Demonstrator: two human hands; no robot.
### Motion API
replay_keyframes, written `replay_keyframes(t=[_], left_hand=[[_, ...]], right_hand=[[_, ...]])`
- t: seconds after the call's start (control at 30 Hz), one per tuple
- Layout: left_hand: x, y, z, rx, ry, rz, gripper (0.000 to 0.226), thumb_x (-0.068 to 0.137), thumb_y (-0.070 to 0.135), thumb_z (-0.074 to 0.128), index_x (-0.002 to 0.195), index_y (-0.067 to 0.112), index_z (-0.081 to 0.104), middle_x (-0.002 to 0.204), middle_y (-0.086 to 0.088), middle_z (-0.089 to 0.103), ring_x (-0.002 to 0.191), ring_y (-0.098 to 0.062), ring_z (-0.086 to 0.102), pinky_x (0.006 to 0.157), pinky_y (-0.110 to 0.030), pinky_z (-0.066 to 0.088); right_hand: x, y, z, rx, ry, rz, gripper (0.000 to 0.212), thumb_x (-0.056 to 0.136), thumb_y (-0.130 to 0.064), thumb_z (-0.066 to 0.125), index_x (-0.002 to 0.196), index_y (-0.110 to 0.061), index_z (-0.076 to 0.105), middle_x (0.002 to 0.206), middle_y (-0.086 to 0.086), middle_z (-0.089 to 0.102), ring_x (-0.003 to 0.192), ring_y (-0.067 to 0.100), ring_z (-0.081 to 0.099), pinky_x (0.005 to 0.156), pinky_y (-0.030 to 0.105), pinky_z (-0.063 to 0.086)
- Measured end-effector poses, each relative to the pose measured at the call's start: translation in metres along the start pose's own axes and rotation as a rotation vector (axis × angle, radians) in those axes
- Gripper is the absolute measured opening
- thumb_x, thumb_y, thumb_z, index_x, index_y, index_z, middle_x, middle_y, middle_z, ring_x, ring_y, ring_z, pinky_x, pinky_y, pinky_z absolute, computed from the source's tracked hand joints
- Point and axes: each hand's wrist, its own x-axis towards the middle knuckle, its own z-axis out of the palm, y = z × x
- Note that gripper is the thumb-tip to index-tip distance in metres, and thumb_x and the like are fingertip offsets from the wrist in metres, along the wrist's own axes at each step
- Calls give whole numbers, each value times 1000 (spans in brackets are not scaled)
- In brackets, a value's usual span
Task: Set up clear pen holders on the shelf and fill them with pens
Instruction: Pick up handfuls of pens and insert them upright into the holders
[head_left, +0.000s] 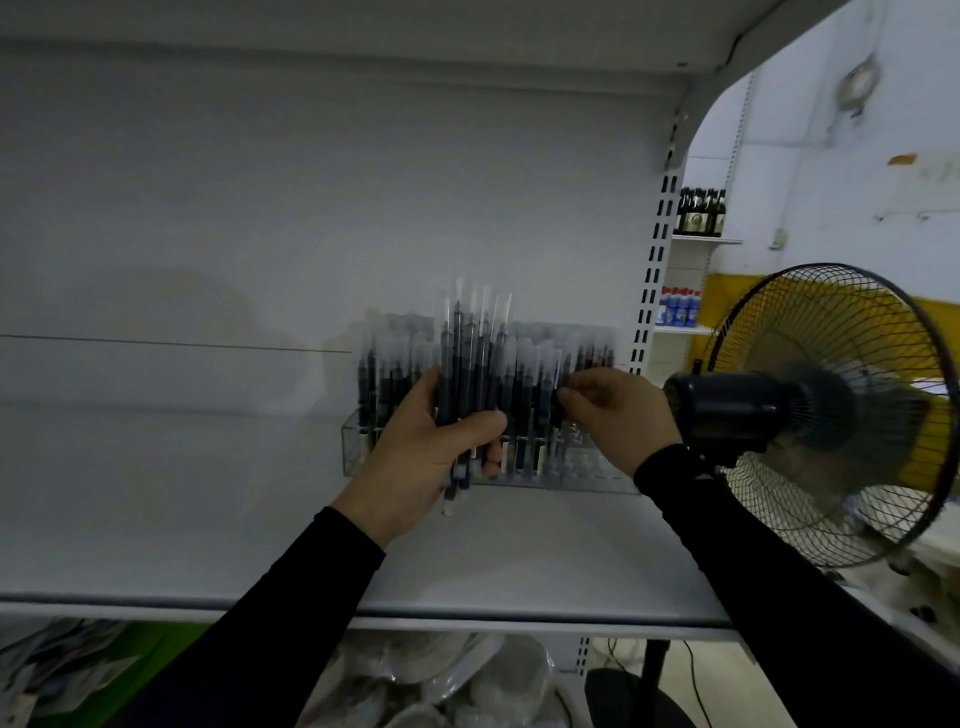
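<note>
A clear pen holder stands at the back right of the white shelf, with several dark pens with frosted caps upright in it. My left hand grips a bundle of the same pens, held upright in front of the holder. My right hand pinches one pen by its dark barrel, just above the holder's right part. The holder's right end is hidden behind my right hand and wrist.
A standing fan with yellow blades is close to my right arm, at the shelf's right end. The slotted upright borders the shelf on the right. Packaged goods lie on the shelf below. Bottles stand on distant shelves.
</note>
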Motion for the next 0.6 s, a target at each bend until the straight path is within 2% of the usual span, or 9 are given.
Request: replay_keyframes(t=[0.13,0.23,0.37,0.5,0.6], left_hand=[[-2,3,3,-26,19,-28,13,90,-4,60,97,3,52,57,-8,59,45,-17,54,41,-20,43],[-2,2,3,-21,13,-23,13,90,-4,60,96,3,52,57,-10,59,46,-18,54,43,-21,44],[-3,1,3,-22,-2,-55,13,90,-3,61,95,5,52,56,-8,60,45,-16,54,42,-18,43],[-2,-4,1,-19,-17,-75,15,88,-3,63,96,6,54,61,-8,62,52,-19,56,49,-23,48],[-1,-6,2,-25,-54,-70,20,87,-7,64,102,3,56,68,-9,63,59,-23,58,57,-31,51]], right_hand=[[-7,-1,1,-65,-8,2,23,89,-30,66,104,-14,71,89,-1,71,79,8,59,77,18,41],[-7,-1,0,-68,-16,6,24,88,-31,66,105,-15,72,88,-2,70,78,7,59,76,16,41],[-9,0,-3,-15,25,7,20,88,-29,66,102,-16,71,85,-5,68,77,5,59,67,5,38],[-17,-6,-9,145,200,-31,17,91,-32,61,87,-18,70,79,-5,69,73,8,62,73,25,49],[-27,-20,-10,330,134,-67,22,90,-37,62,78,-21,69,70,-1,69,70,17,66,71,36,55]])
